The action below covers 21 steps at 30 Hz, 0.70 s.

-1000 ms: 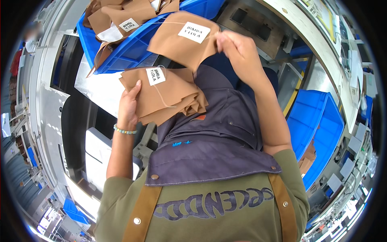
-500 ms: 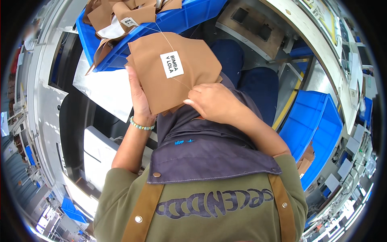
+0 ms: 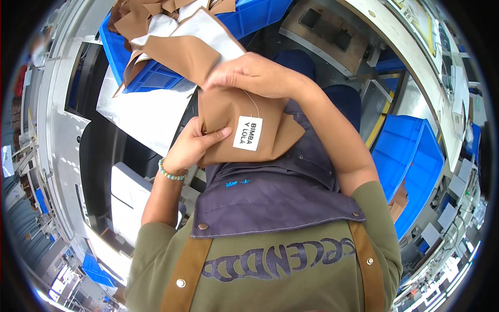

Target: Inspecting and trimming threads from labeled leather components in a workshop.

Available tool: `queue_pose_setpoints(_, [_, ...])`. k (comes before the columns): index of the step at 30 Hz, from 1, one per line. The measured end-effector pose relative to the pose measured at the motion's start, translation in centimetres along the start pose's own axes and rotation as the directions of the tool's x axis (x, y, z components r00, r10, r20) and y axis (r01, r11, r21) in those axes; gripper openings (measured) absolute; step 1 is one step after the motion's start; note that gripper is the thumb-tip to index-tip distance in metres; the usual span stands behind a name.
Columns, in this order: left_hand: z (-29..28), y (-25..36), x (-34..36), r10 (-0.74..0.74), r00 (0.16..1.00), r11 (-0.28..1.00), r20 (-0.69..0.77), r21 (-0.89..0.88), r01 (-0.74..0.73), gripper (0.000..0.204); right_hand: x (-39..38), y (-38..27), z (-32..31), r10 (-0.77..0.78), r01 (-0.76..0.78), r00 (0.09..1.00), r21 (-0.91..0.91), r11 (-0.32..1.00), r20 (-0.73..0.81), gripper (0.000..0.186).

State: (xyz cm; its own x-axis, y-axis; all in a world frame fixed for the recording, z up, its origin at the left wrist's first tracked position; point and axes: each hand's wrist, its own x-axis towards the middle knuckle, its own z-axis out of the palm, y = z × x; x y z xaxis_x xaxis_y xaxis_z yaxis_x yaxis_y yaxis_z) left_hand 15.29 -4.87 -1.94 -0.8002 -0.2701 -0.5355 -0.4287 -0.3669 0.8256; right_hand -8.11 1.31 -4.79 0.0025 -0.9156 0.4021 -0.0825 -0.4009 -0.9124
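My left hand (image 3: 188, 148) pinches tan fabric pieces (image 3: 273, 122) in front of my apron, its thumb pressed on the top piece. That top piece bears a white label (image 3: 248, 133) with dark print. Farther up, my right hand (image 3: 257, 75) is closed on another tan fabric piece (image 3: 179, 54), which is folded so its white underside shows, beside the bin. A thin loose thread (image 3: 255, 101) runs from the label up toward my right hand. My right fingertips are partly blurred and hidden against the fabric.
At the upper left, a blue bin (image 3: 161, 75) is heaped with tan and white fabric pieces. A second blue bin (image 3: 397, 156) at right holds some tan pieces. White sheet (image 3: 140, 112) lies under the first bin's edge. A pale table edge (image 3: 405, 57) curves along the right.
My right hand has moved up and away from the stack's lower edge, now with a fabric piece by the bin. My left hand has drawn the labelled stack nearer, its thumb now on top.
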Motion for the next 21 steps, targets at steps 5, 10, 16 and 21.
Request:
queue_pose_setpoints(5, [-2.2,-0.2,-0.2,-0.011,0.997,0.998,-0.081,-0.063,0.006,0.036,-2.7,-0.3,-4.5,0.523,-0.319,0.812,-0.553,0.769,0.258,0.035])
queue_pose_setpoints(10, [-2.8,-0.2,0.1,0.039,0.990,0.996,-0.139,-0.071,-0.049,0.032,-4.8,-1.8,-6.7,0.357,-0.127,0.927,-0.798,0.589,0.116,0.023])
queue_pose_setpoints(16, [-1.6,0.8,0.8,0.051,0.992,0.997,-0.114,-0.048,-0.056,0.033,-5.8,-0.3,-6.0,-0.037,-0.091,0.993,-0.910,0.404,-0.116,0.021])
queue_pose_setpoints(21, [-1.1,-0.4,0.6,0.041,0.981,0.996,-0.192,-0.070,-0.055,0.033,-5.6,-1.8,-7.1,-0.125,-0.303,0.838,-0.644,0.703,-0.532,0.024])
